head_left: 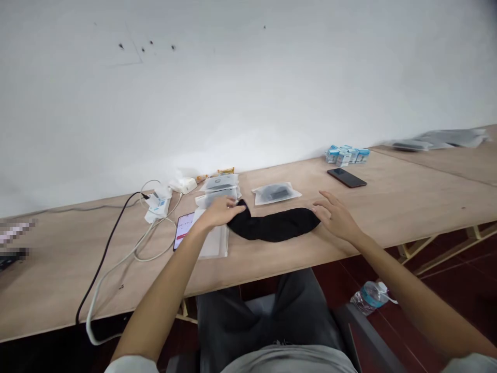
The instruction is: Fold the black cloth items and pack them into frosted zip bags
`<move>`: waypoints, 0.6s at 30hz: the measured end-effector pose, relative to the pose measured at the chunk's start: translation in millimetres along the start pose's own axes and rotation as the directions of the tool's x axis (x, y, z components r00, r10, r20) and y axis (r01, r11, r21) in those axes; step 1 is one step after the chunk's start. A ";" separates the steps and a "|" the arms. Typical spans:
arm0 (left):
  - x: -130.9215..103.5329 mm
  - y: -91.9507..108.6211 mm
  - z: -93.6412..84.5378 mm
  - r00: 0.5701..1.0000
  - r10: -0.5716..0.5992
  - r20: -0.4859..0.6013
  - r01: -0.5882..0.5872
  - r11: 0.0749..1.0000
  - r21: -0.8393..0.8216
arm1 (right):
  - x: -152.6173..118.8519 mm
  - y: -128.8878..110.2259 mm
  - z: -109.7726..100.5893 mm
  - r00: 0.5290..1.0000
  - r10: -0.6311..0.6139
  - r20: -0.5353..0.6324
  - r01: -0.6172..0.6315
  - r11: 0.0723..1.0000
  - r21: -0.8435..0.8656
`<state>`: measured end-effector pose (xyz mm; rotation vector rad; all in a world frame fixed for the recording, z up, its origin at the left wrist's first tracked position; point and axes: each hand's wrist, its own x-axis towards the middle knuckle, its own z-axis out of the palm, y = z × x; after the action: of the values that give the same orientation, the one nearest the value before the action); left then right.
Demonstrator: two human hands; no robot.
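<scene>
Flattening: the black sock [274, 225] lies stretched lengthwise on the wooden table [407, 202], a little back from its front edge, straight ahead of the seated person.
Left hand [219, 211]: fingers curled narrow onto the sock's left end, seemingly pinching it over the clear flat packet [212, 243].
Right hand [337, 218]: spread wide, palm down, fingertips touching the sock's right end; holding nothing.
Step in hand: by my reading, smoothing the sock out flat between both hands.
Next move calls for: a firm hold on one end while the other hand works.
Nearby: bagged dark item [275, 192] just behind the sock; lit phone [183, 229] beside the left wrist; dark phone [347, 177] towards the back edge.
</scene>
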<state>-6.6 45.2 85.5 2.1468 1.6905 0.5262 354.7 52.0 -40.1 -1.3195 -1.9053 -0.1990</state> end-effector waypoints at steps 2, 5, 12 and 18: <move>-1.6 11.0 10.5 0.993 0.114 0.012 -0.113 0.992 -0.050 | 1.8 -14.9 -3.9 1.000 -0.031 -0.005 0.031 0.999 0.030; -8.7 13.7 38.5 0.968 0.251 0.002 -0.251 0.968 0.018 | 0.9 -52.2 -9.6 0.993 -0.119 -0.011 0.120 0.991 0.065; -25.8 -9.8 74.6 0.995 0.004 -0.104 0.019 0.976 0.219 | 3.6 -109.3 12.8 0.907 -0.317 0.277 0.294 0.948 0.121; -24.9 -8.3 86.9 0.994 -0.103 -0.048 0.110 0.981 0.162 | 8.4 -84.4 42.3 0.876 -0.231 0.424 0.194 0.973 0.128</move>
<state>24.2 18.6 4.4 2.1541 1.9189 0.4149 260.3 42.9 -38.0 -1.1639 -2.4144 0.0763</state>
